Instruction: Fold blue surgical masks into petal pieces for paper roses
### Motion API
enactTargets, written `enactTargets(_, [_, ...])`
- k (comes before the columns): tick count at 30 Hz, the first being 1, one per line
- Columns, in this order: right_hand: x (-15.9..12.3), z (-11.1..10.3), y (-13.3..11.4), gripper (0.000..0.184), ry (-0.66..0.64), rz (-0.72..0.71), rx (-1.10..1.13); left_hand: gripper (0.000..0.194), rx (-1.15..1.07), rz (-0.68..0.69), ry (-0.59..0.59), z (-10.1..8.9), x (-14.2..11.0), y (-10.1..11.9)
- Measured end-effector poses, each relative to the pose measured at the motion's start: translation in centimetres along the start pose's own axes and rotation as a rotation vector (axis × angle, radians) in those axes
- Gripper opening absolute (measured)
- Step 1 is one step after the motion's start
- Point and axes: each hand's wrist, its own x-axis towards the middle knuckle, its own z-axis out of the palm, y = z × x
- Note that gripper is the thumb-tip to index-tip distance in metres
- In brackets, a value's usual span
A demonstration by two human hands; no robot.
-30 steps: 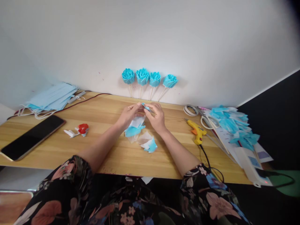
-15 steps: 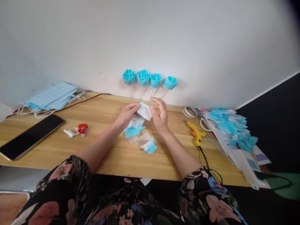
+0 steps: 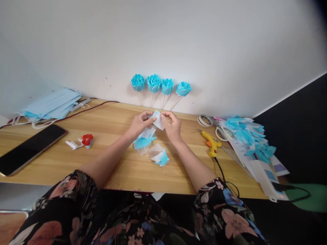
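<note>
A small white fabric piece [image 3: 158,120] with a bluish tint at its top is pinched between my two hands, over the middle of the table. My left hand [image 3: 142,123] grips its left side with thumb and fingers. My right hand [image 3: 171,124] pinches its upper right edge. Just below lie loose blue-and-white fabric pieces [image 3: 144,140], and nearer to me rests another blue-and-white piece [image 3: 160,157]. Several blue fabric roses [image 3: 154,83] on thin sticks lean against the wall behind my hands.
On the right are a yellow glue gun [image 3: 211,143] with a black cord, scissors [image 3: 224,133], a tape roll [image 3: 204,120], a pile of blue pieces [image 3: 251,134] and a white power strip [image 3: 265,180]. On the left are face masks [image 3: 52,105], a phone [image 3: 33,148] and a red-and-white scrap [image 3: 87,140].
My right hand has closed from a loosely open pose into a pinch on the fabric piece. The piece now stands more upright and appears narrower. The view has shifted slightly.
</note>
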Motion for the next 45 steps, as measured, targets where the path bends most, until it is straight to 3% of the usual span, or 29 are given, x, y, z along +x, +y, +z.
enactTargets(8, [0.4,-0.7,0.2,0.047,-0.018,0.053,0.165,0.031,0.106,0.018,0.077,-0.2,0.2,-0.2])
enactTargets(16, [0.7,-0.8,1.1,0.026,-0.185,0.121,0.152,0.03,0.152,0.05,0.072,-0.7,0.5,-0.3])
enactTargets(23, [1.0,-0.5,1.3,0.022,-0.015,0.14,0.274,0.043,0.019,0.096,0.051,-0.7,0.1,0.0])
enactTargets(28, [1.2,-0.5,1.0,0.026,0.08,0.182,0.333,0.04,0.163,0.123,0.048,-0.6,0.0,-0.1])
enactTargets(32, [1.1,-0.4,0.6,0.029,0.083,0.194,0.34,0.046,0.217,0.122,0.061,-0.8,0.4,-0.4])
enactTargets(36, [0.8,0.0,0.4,0.028,0.046,0.193,0.36,0.06,0.127,0.085,-0.047,-0.4,0.3,-0.3])
enactTargets(39, [0.5,0.3,0.4,0.028,-0.008,0.194,0.356,0.056,0.059,-0.007,-0.104,-0.1,-0.1,-0.2])
enactTargets(45, [0.2,0.2,1.0,0.024,-0.036,0.136,0.302,0.041,0.081,-0.08,-0.012,-0.6,0.0,-0.2])
